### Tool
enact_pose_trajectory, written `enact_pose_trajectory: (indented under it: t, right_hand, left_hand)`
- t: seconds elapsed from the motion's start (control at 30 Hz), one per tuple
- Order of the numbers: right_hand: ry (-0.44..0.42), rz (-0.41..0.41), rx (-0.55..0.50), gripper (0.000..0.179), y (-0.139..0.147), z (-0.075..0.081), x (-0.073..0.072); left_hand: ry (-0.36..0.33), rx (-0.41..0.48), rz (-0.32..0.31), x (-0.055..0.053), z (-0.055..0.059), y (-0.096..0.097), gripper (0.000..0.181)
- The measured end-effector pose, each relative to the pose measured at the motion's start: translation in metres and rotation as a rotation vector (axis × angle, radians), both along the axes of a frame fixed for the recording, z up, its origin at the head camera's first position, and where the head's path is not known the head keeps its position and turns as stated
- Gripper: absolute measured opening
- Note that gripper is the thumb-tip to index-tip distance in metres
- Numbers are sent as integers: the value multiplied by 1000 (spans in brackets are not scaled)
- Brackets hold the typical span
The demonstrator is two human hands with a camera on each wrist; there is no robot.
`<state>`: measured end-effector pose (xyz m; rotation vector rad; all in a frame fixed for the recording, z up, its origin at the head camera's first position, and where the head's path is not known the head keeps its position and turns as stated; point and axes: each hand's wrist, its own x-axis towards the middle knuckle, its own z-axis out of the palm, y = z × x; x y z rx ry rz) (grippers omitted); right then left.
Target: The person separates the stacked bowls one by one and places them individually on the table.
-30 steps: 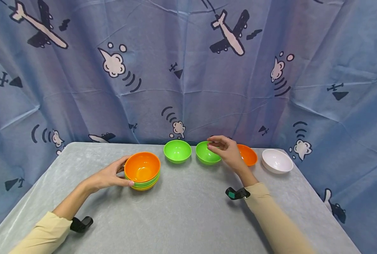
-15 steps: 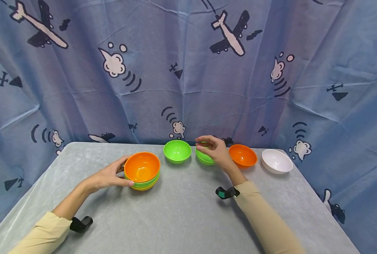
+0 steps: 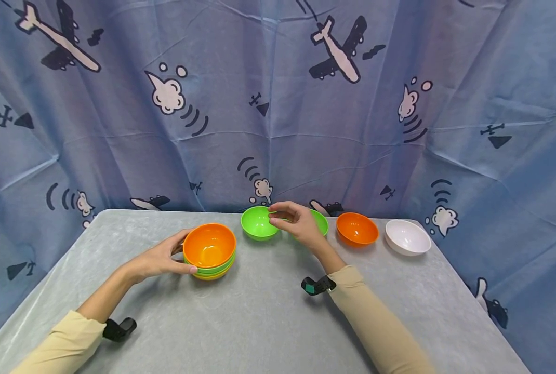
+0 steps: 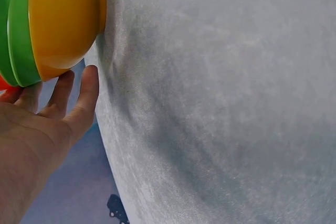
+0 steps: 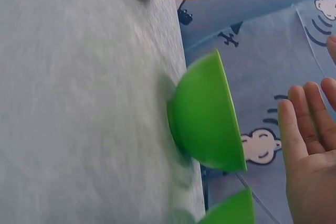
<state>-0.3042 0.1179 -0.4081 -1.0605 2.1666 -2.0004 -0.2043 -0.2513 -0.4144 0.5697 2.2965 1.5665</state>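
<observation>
On the table's left half stands a stack of bowls (image 3: pixel 210 262): an orange bowl (image 3: pixel 208 246) on top, green rims below it, and a yellow bowl (image 4: pixel 65 19) at the bottom. My left hand (image 3: pixel 161 258) holds this stack from its left side, thumb on the near side and fingers behind. Over the back row, my right hand (image 3: pixel 301 226) hovers with nothing in it, fingers apart from the bowls. It partly covers the right green bowl (image 3: pixel 321 222) and overlaps the edge of the left green bowl (image 3: pixel 256 224), which shows whole in the right wrist view (image 5: pixel 205 116).
Farther right in the back row sit a single orange bowl (image 3: pixel 356 231) and a white bowl (image 3: pixel 407 238). A grey cloth covers the table (image 3: pixel 240 322). Behind its far edge hangs a blue curtain (image 3: pixel 222 130) printed with aeroplanes.
My right hand has moved left along the back row, from the right green bowl toward the left one, uncovering the single orange bowl. My left hand and the stack have stayed put.
</observation>
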Motion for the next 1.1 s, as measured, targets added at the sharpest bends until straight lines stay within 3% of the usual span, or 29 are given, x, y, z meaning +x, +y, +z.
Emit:
enact_pose_trajectory:
  t: [0.43,0.67,1.1]
  right_hand:
    - [-49,97,4,34,-37,-8,12]
    - [-93,187,-11,39,-58,-10,22]
    - [-198,291,105,83,-83,-18,35]
  left_hand:
    - [5,-14,2,2,-2,-1,90]
    - [20,-3,-2,2,-1,1,88]
    - [25,-5,-1,3,1,2,89]
